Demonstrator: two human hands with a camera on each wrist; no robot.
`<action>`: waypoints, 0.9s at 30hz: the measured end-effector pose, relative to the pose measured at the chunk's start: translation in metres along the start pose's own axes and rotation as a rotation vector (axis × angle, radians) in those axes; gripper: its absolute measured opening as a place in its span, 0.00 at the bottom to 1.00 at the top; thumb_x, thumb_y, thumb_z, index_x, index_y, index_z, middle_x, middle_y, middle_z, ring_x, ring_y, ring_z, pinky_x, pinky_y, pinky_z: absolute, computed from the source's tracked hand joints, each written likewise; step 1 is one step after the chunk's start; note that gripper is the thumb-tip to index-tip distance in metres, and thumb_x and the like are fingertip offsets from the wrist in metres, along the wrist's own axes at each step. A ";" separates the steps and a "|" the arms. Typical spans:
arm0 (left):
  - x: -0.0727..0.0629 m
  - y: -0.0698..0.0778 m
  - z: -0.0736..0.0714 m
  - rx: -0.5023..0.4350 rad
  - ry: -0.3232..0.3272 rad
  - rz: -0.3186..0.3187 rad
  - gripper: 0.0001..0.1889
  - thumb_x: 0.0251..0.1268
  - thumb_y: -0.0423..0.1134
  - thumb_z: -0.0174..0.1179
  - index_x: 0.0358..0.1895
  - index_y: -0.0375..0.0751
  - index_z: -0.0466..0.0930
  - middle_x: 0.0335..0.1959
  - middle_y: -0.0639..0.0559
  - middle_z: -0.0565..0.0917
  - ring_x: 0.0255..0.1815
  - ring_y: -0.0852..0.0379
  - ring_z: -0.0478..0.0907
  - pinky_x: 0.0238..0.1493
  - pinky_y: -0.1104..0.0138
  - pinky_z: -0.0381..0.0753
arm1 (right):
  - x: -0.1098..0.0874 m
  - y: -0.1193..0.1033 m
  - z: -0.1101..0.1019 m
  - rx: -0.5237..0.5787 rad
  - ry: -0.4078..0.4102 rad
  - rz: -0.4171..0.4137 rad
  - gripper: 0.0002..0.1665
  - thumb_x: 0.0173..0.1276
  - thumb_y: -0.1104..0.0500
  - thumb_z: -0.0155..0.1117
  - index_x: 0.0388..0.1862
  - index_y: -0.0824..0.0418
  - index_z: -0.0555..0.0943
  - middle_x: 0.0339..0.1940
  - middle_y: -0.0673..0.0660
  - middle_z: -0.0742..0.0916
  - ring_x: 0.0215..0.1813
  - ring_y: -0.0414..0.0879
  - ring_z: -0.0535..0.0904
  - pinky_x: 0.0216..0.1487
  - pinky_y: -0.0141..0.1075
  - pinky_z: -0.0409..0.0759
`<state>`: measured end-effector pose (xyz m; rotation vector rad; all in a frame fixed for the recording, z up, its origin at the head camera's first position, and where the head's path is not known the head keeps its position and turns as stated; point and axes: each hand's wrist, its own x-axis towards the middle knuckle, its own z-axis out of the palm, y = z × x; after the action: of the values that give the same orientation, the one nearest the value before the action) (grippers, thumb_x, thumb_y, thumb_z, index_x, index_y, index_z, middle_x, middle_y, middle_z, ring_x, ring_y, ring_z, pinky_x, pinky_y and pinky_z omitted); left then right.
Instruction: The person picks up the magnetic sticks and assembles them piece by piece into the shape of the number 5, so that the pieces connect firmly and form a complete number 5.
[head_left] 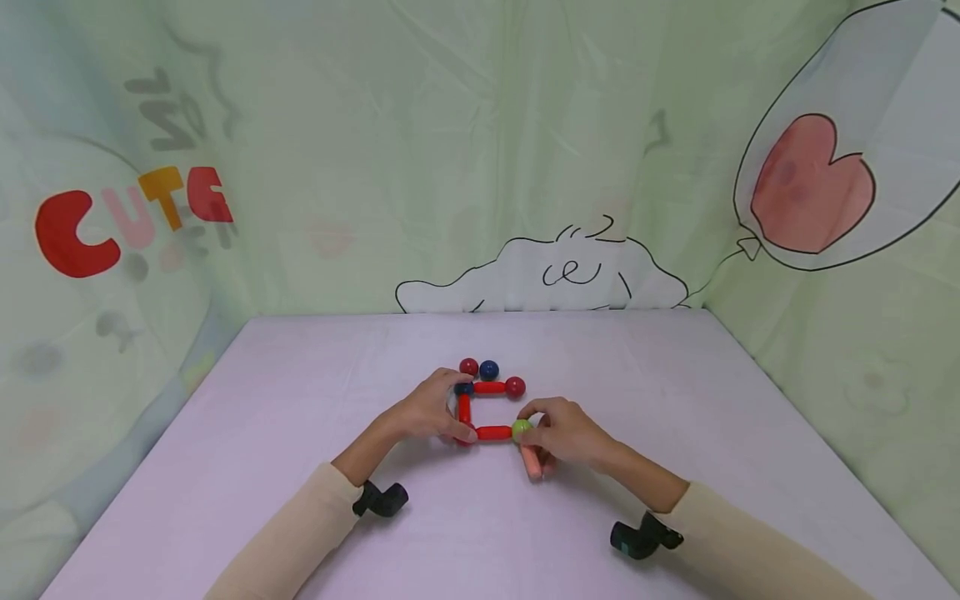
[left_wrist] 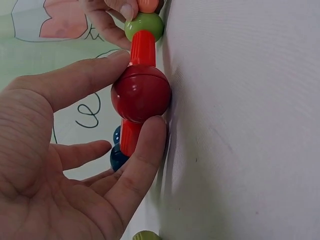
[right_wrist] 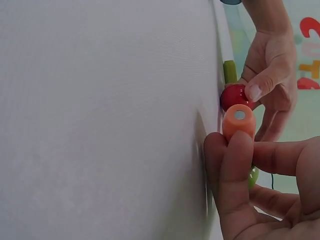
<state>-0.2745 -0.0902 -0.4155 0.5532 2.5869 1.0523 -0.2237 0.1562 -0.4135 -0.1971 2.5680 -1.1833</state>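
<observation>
On the table, red rods point(head_left: 493, 432) and balls are joined into a three-sided frame. My left hand point(head_left: 435, 408) grips its left side, fingers by the dark blue corner ball point(head_left: 464, 388). In the left wrist view, thumb and finger hold the red corner ball point(left_wrist: 141, 94). My right hand point(head_left: 566, 431) is at the green ball point(head_left: 521, 429) at the near right end. In the right wrist view, its fingers pinch an orange rod point(right_wrist: 239, 122) with a metal disc in its end. That rod touches the green ball and points toward me.
A loose-looking red ball point(head_left: 468, 367) and a dark blue ball point(head_left: 489, 370) lie just beyond the frame. Another red ball point(head_left: 515, 387) ends the far rod. Printed cloth walls point(head_left: 337, 167) enclose the pale table point(head_left: 300, 358) at the back and sides.
</observation>
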 end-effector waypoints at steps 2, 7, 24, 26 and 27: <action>0.000 0.001 0.000 -0.001 -0.001 -0.008 0.47 0.49 0.44 0.80 0.75 0.45 0.66 0.74 0.45 0.64 0.71 0.46 0.64 0.64 0.49 0.77 | 0.001 0.000 0.000 0.015 -0.004 0.003 0.18 0.68 0.58 0.70 0.56 0.59 0.82 0.30 0.57 0.82 0.22 0.49 0.82 0.27 0.37 0.83; 0.002 0.003 -0.003 -0.017 0.001 -0.022 0.44 0.52 0.46 0.78 0.74 0.48 0.66 0.73 0.44 0.64 0.69 0.46 0.65 0.55 0.53 0.83 | 0.002 0.000 -0.002 0.032 -0.016 0.002 0.18 0.69 0.59 0.68 0.57 0.60 0.82 0.31 0.58 0.82 0.22 0.49 0.82 0.27 0.36 0.83; 0.051 0.007 -0.020 0.202 0.119 -0.041 0.27 0.69 0.47 0.65 0.69 0.46 0.73 0.63 0.42 0.74 0.61 0.47 0.73 0.56 0.54 0.82 | 0.000 0.009 -0.003 0.203 -0.088 -0.009 0.20 0.72 0.58 0.63 0.60 0.62 0.78 0.33 0.60 0.84 0.24 0.50 0.84 0.29 0.39 0.85; 0.058 0.008 -0.018 0.218 0.110 -0.024 0.26 0.69 0.46 0.65 0.67 0.45 0.75 0.61 0.43 0.76 0.59 0.48 0.74 0.56 0.56 0.82 | 0.000 0.011 -0.002 0.225 -0.094 -0.018 0.20 0.72 0.58 0.63 0.60 0.63 0.77 0.32 0.60 0.84 0.25 0.50 0.84 0.29 0.39 0.86; 0.061 0.008 -0.018 0.225 0.102 -0.013 0.25 0.69 0.45 0.65 0.67 0.44 0.75 0.59 0.43 0.77 0.58 0.48 0.75 0.55 0.57 0.82 | 0.000 0.012 -0.002 0.236 -0.094 -0.021 0.20 0.72 0.59 0.63 0.60 0.64 0.77 0.32 0.60 0.84 0.25 0.50 0.84 0.29 0.39 0.86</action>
<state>-0.3331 -0.0679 -0.4050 0.5462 2.8160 0.8092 -0.2244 0.1655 -0.4213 -0.2212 2.3273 -1.4361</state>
